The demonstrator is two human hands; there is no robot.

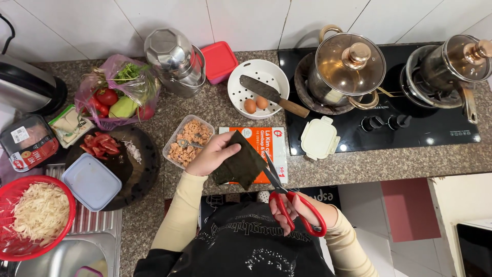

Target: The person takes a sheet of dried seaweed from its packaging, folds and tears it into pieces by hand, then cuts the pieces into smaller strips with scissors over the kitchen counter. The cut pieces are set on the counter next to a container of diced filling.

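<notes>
1. Head view: left hand (212,154) pinches a dark seaweed sheet (241,163) above the orange packet (266,143) on the surface (359,164).
2. Right hand (294,208) has its fingers through the red scissors (289,197), whose blades are open at the sheet's right edge.
3. Tub of minced filling (187,139) sits just left of the left hand.

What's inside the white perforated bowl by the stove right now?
The white perforated bowl holds two brown eggs, with a wooden-handled knife lying across it and sticking out over the rim. Whatever lies under the blade is covered.
</notes>
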